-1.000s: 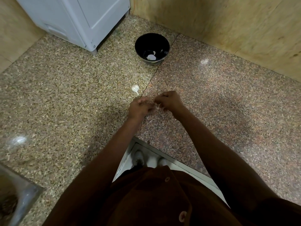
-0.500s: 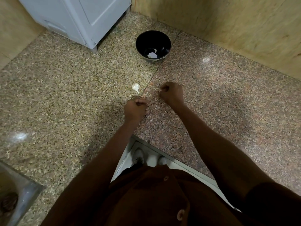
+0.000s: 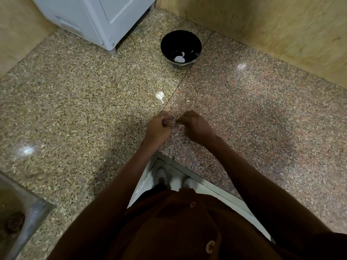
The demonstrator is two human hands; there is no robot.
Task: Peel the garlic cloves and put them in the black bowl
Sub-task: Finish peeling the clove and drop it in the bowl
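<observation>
Granite countertop (image 3: 75, 102) carries the black bowl (image 3: 195, 41), which holds pale peeled pieces. Garlic bulb (image 3: 159, 95) lies between bowl and hands. Left hand (image 3: 157, 129) and right hand (image 3: 195, 126) have curled fingers nearly meeting; any clove pinched there is too small to confirm.

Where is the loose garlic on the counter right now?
In the head view, the garlic lies on the counter's left slab beside the seam, between the black bowl and the hands.
</observation>
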